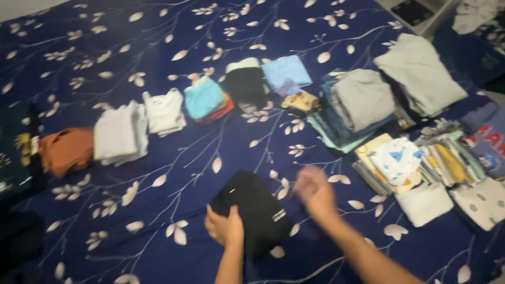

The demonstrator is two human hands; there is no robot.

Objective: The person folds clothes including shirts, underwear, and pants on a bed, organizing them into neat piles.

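Observation:
A folded black garment (255,208) lies on a dark blue bedsheet (158,42) printed with pale leaves. My left hand (224,226) rests on the garment's lower left edge, fingers curled onto the cloth. My right hand (314,190) is blurred and hovers just right of the garment, fingers apart, holding nothing.
A row of small folded clothes runs across the sheet: orange (68,150), white (121,134), white (164,111), turquoise (205,98), black (246,87), light blue (286,72). Taller grey stacks (363,100) (421,73) and patterned children's clothes (400,160) lie at the right.

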